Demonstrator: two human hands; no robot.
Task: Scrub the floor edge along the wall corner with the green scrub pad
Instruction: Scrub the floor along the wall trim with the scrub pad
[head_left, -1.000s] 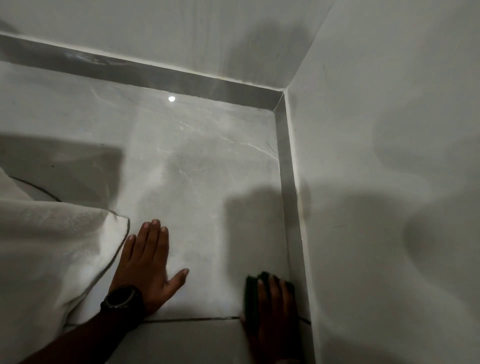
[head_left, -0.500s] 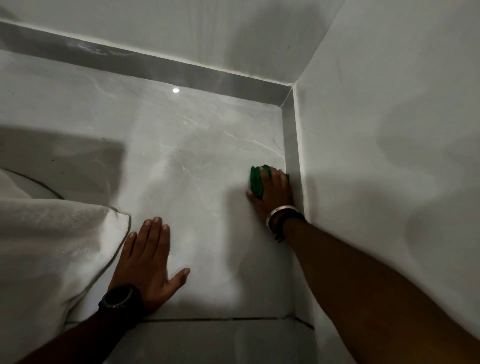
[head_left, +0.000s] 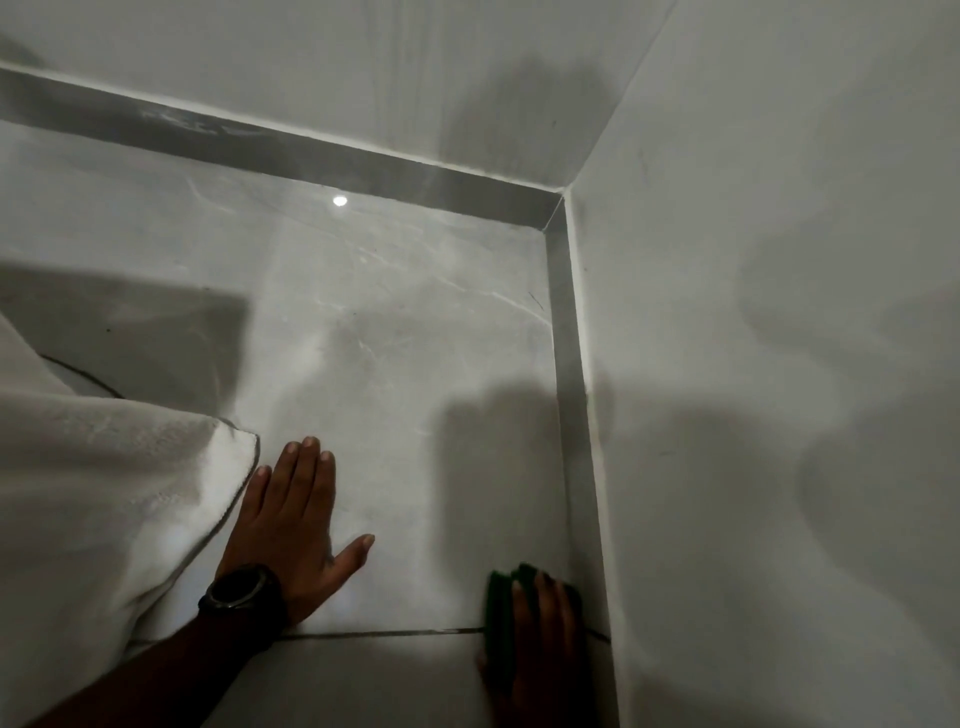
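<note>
A green scrub pad (head_left: 500, 618) lies flat on the grey tiled floor at the bottom right, beside the grey skirting strip (head_left: 566, 364) that runs along the right wall. My right hand (head_left: 540, 654) presses down on the pad, fingers pointing away from me; most of the pad is hidden under it. My left hand (head_left: 296, 525) rests flat on the floor tile (head_left: 389, 364), fingers spread, with a black watch on its wrist. The wall corner (head_left: 561, 200) lies further up the strip.
A white towel-like cloth (head_left: 93, 509) covers the floor at the left, touching my left hand. A dark grout line (head_left: 374, 634) crosses the floor near the hands. White walls close the space on the far side and the right.
My right hand drew the pad back along the right skirting, from midway up the tile down to the grout line near me. My left hand stayed put.
</note>
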